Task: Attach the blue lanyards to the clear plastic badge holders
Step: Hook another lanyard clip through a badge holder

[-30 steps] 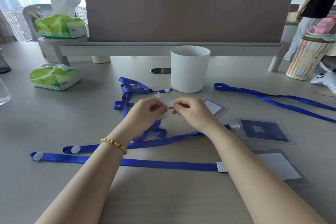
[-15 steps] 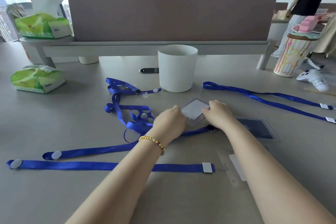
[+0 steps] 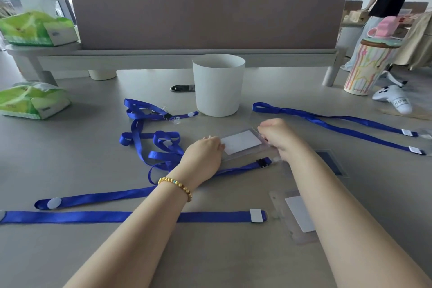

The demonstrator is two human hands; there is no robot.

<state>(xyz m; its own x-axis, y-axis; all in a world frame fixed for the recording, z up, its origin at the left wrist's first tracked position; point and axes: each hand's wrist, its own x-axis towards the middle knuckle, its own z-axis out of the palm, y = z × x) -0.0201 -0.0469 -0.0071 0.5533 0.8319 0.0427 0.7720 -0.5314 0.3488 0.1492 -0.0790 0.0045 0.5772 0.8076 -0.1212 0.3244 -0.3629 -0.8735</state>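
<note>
A clear badge holder (image 3: 242,144) with a white card lies on the table between my hands. My left hand (image 3: 203,155) grips its left edge; my right hand (image 3: 278,134) pinches its right edge with curled fingers. A blue lanyard (image 3: 163,154) lies tangled to the left, and its black clip end (image 3: 261,162) rests just below the holder. Another lanyard (image 3: 140,216) stretches flat across the front. A third lanyard (image 3: 327,121) lies at the right. Two more holders, one with a dark card (image 3: 332,161) and one with a white card (image 3: 297,215), are partly hidden by my right arm.
A white cup (image 3: 218,84) stands behind the holder. Green tissue packs sit at the left (image 3: 32,100) and on a shelf (image 3: 37,28). A desk divider (image 3: 205,11) closes the back. A striped cup (image 3: 367,70) and white game controller (image 3: 392,99) are far right. A person stands behind.
My hands left the lanyard clip they were pinching together, moved right and forward, and now hold the badge holder by its two edges.
</note>
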